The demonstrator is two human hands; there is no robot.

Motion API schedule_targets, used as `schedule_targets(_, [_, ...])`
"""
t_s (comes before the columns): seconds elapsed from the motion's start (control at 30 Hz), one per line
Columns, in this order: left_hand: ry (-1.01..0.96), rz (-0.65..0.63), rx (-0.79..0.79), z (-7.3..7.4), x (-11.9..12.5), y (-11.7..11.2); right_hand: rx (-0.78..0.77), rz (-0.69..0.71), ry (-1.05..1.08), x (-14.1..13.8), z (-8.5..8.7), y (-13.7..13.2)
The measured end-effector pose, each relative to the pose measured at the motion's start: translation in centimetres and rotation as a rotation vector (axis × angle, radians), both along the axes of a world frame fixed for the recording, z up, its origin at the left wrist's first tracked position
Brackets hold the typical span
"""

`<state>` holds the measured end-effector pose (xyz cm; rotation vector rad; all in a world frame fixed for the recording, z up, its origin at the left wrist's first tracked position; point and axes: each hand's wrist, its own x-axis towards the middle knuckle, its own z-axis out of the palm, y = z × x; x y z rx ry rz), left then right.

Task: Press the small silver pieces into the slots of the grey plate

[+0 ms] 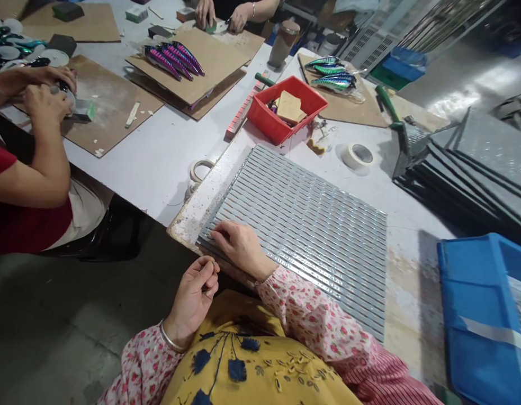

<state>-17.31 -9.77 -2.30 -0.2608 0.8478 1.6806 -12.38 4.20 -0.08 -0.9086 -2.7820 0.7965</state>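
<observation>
A grey ribbed sheet of narrow shiny strips (pixel 311 225) lies flat on the white table in front of me. My right hand (pixel 239 244) rests on its near left corner, fingers bent and pressing on the first strips. My left hand (pixel 195 295) hovers just off the table edge below that corner, thumb and forefinger pinched together on something too small to make out. A metal bangle sits on my left wrist.
A red bin (pixel 286 109) with cardboard pieces stands beyond the sheet, tape rolls (pixel 357 156) beside it. Stacked grey sheets (pixel 475 169) lie at right, a blue crate (pixel 488 315) at near right. Other people's hands (pixel 45 90) work at left and far back near coloured fishing lures (pixel 174 59).
</observation>
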Motion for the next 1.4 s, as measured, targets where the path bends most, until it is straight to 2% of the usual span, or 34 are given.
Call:
schedule_targets(0.27, [-0.009,-0.009,-0.003,-0.02,0.07,0.14,0.062,0.031,-0.113,-0.17,0.66,-0.36])
schedule_targets(0.53, [-0.013,0.01,-0.002,0.04,0.12,0.14,0.077,0.032,-0.027,-0.02,0.17,-0.22])
schedule_targets(1.4, [-0.04,0.082,-0.036,0.67,0.02,0.93,0.035,0.041,-0.063,-0.37,0.24,0.39])
